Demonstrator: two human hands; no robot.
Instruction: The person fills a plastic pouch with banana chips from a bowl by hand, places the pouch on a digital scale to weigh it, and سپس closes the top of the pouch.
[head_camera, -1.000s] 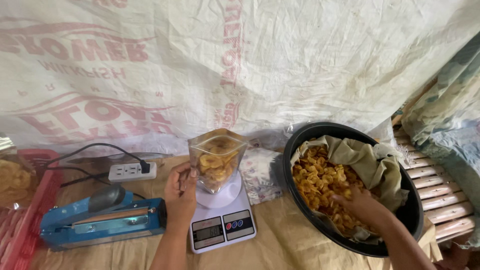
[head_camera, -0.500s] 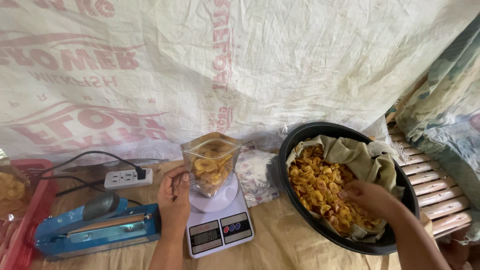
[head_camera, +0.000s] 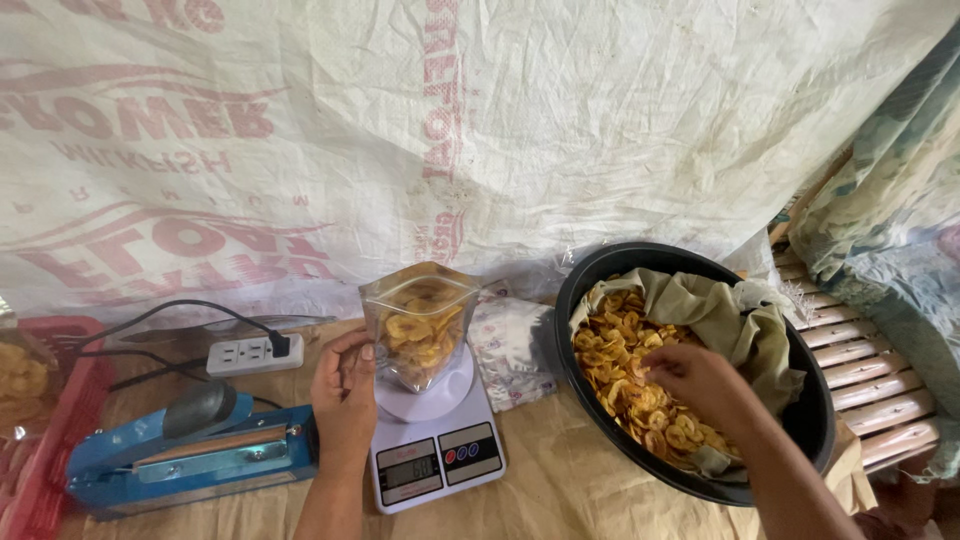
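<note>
from the head camera, looking down: the left hand (head_camera: 345, 400) is curled around the left side of a clear bag (head_camera: 418, 318) of yellow chips. the thumb and fingers press on the bag's side and keep it up. the bag stands tall, with its long side going up and down and its open mouth at the top. it sits on the round plate of a small white scale (head_camera: 435, 450).

the right hand (head_camera: 700, 380) is far to the right of the bag, down in a big black bowl (head_camera: 800, 420). its fingers are bent and bunched on the heap of chips (head_camera: 625, 370). it looks like it is pinching some, but i cannot tell if any chips are really in its grip.

so the bag lies to the left of the right hand, and a bit farther back. the left hand is the near one, since it is touching the bag. the right hand is well apart from it, with the bowl's rim in between. the bag's mouth is higher than the chips in the bowl.

a green cloth (head_camera: 720, 310) lines the bowl. a blue bag sealer (head_camera: 190, 455) lies left of the scale, near the left hand. behind it is a white power strip (head_camera: 250, 352) with a black plug. a red basket (head_camera: 40, 420) is at the far left.
</note>
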